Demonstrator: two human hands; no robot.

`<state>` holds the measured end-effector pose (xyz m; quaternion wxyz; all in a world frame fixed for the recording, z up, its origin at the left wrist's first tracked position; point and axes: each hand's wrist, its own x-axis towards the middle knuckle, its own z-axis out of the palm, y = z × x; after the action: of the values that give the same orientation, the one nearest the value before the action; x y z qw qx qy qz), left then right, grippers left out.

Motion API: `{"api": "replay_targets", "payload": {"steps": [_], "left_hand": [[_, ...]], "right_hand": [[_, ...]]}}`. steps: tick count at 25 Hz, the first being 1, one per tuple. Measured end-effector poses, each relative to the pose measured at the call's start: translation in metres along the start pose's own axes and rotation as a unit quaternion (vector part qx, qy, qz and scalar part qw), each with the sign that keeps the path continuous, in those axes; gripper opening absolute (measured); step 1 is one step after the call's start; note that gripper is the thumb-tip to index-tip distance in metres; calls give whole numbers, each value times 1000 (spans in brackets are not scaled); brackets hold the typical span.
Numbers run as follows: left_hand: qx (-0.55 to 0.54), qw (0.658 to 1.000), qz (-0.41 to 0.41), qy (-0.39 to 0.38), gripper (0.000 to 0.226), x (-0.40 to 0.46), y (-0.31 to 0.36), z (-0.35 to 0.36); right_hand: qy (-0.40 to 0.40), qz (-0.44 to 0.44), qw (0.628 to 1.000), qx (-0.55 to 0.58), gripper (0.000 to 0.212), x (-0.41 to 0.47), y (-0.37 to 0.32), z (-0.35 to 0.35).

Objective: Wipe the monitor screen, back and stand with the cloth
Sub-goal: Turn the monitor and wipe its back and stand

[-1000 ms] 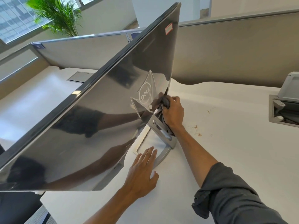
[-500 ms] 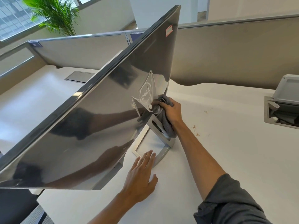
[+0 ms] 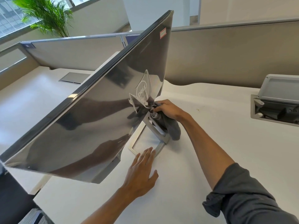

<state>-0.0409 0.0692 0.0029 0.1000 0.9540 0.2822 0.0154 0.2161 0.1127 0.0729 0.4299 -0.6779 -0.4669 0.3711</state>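
The right hand (image 3: 169,109) has its fingers (image 3: 159,109) curled tight around the grey cloth (image 3: 174,128), pressing it against the top of the stand (image 3: 159,126) where it joins the monitor (image 3: 90,126). The left hand (image 3: 142,172) lies flat with fingers straight and together, its tips touching the stand's base. The monitor stands back-out and tilted near the surface (image 3: 218,143)'s left edge.

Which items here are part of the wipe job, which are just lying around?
In the job:
monitor, back facing camera
stand
cloth, gripped by right hand
left hand, flat on the desk at the stand base

Bystanders:
open cable box
desk grommet plate
partition
plant
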Motion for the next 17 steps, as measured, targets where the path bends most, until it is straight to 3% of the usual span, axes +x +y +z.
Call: {"api": "replay_targets", "payload": {"steps": [2,4,5,12,17], "left_hand": [[-6,1000,1,2,71,-2,-2,-1],[-2,1000,7,11,71,-4,-4,-3],[0,1000,9,18,71,-4,-7,-3],[-14,1000,3,21,70,-22,-17,-3],[6,999,-26,35,71,-36,-26,-1]], "right_hand": [[140,-9,989,-44,20,-19,1,4],[285,-14,958,0,26,-47,-7,22],[313,-18,949,27,27,-58,-12,36],[371,-49,926,-56,36,-83,3,122],[343,125,929,-67,38,-104,18,100]]}}
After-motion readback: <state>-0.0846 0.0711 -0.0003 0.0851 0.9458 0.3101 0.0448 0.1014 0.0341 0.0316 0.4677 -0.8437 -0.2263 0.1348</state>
